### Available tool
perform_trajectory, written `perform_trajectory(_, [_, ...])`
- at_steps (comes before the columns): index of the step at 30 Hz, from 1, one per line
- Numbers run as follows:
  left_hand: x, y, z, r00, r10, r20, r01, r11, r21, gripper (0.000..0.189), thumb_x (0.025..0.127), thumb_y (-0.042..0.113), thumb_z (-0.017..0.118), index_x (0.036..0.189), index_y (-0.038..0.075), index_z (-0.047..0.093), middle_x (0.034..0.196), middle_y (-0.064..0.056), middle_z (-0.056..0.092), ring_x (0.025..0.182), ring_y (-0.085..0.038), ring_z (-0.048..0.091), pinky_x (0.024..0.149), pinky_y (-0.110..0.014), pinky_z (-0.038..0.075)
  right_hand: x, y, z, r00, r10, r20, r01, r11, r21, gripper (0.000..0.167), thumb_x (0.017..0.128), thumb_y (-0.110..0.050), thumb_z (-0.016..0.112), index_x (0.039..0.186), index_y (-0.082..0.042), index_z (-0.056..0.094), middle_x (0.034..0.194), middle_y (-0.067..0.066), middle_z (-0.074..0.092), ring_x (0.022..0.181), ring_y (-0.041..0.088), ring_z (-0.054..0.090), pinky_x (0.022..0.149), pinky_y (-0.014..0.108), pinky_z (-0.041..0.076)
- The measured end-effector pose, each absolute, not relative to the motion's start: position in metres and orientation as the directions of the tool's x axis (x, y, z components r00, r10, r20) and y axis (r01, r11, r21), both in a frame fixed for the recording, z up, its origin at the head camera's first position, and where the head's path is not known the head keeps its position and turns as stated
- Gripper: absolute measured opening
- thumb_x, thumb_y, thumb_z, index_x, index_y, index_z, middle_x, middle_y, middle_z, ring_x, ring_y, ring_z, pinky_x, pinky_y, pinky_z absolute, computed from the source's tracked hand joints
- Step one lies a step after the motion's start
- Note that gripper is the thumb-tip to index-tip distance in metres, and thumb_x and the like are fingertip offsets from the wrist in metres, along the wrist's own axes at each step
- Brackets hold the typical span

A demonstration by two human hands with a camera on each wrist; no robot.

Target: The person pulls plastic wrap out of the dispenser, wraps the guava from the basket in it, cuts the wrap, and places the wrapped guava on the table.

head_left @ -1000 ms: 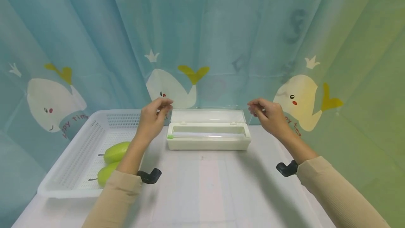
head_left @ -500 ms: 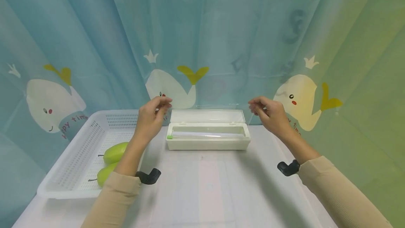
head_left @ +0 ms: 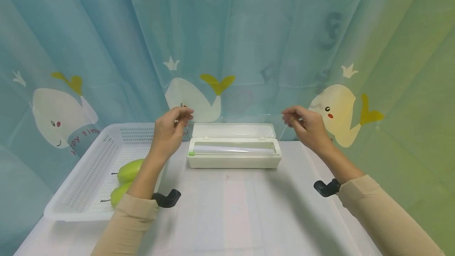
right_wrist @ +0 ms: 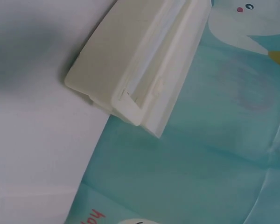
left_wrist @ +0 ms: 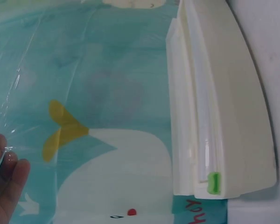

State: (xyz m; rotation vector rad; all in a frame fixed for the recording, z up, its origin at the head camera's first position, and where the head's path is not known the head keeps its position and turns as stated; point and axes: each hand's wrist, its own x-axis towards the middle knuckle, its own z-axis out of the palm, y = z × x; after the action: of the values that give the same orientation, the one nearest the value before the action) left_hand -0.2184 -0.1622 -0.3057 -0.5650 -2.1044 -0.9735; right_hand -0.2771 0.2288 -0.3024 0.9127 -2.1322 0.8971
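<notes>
A white cling film dispenser box (head_left: 234,163) stands at the back of the table, its lid (head_left: 233,130) raised. Inside lies a white roll (head_left: 231,149), and a green slider (head_left: 191,153) sits at the left end of the front rim. Clear cling film (left_wrist: 15,88) rises from the box and stretches between both hands, seen mostly by its shine. My left hand (head_left: 168,131) pinches the film's left corner above the box. At the other corner my right hand (head_left: 308,126) pinches it too; the right wrist view shows the box but not those fingers.
On the left a white perforated basket (head_left: 76,177) holds two green pear-like fruits (head_left: 130,171). A blue-green curtain (head_left: 263,42) with printed whales hangs right behind the box. The table (head_left: 213,216) has a pale, faintly striped cover.
Both hands have risen slightly, and the right one has shifted a little to the right. The film's top edge sits higher. The roll's left end has lifted within the box.
</notes>
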Motion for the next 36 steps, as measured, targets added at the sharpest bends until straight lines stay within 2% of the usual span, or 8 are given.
perform_trajectory(9, [-0.216, -0.163, -0.302, -0.610, 0.076, 0.789, 0.656, 0.608, 0.448, 0.018, 0.094, -0.006, 0.062, 0.110, 0.001, 0.068, 0.097, -0.010, 0.072, 0.083, -0.025, 0.069, 0.066, -0.007, 0.048, -0.274, 0.229, -0.297, -0.550, -0.347, 0.760, -0.783, 0.532, -0.324, 0.016, 0.093, 0.009, 0.059, 0.097, 0.000, 0.071, 0.079, 0.009, 0.073, 0.068, 0.017, 0.069, 0.063, 0.007, 0.052])
perform_trajectory(16, [-0.213, -0.163, -0.299, -0.599, 0.073, 0.798, 0.664, 0.603, 0.443, 0.018, 0.095, -0.005, 0.061, 0.110, 0.002, 0.069, 0.095, -0.009, 0.072, 0.081, -0.020, 0.067, 0.065, -0.008, 0.047, -0.273, 0.228, -0.291, -0.547, -0.333, 0.768, -0.792, 0.504, -0.345, 0.020, 0.093, 0.011, 0.056, 0.098, 0.000, 0.071, 0.080, 0.010, 0.073, 0.069, 0.015, 0.068, 0.063, 0.009, 0.053])
perform_trajectory(29, [-0.208, -0.165, -0.295, -0.573, 0.062, 0.817, 0.674, 0.603, 0.427, 0.020, 0.093, -0.009, 0.061, 0.109, 0.002, 0.069, 0.096, -0.009, 0.072, 0.082, -0.023, 0.068, 0.067, -0.008, 0.048, -0.274, 0.225, -0.282, -0.523, -0.345, 0.780, -0.800, 0.514, -0.309, 0.012, 0.093, 0.008, 0.061, 0.097, 0.003, 0.071, 0.082, 0.011, 0.074, 0.068, 0.018, 0.069, 0.062, 0.008, 0.052])
perform_trajectory(36, [-0.209, -0.164, -0.292, -0.551, 0.069, 0.832, 0.690, 0.598, 0.408, 0.019, 0.094, -0.007, 0.061, 0.109, 0.002, 0.069, 0.095, -0.009, 0.072, 0.082, -0.020, 0.067, 0.067, -0.010, 0.049, -0.273, 0.226, -0.277, -0.522, -0.334, 0.785, -0.795, 0.525, -0.306, 0.016, 0.093, 0.011, 0.058, 0.097, 0.002, 0.071, 0.082, 0.010, 0.073, 0.069, 0.011, 0.067, 0.064, 0.007, 0.051])
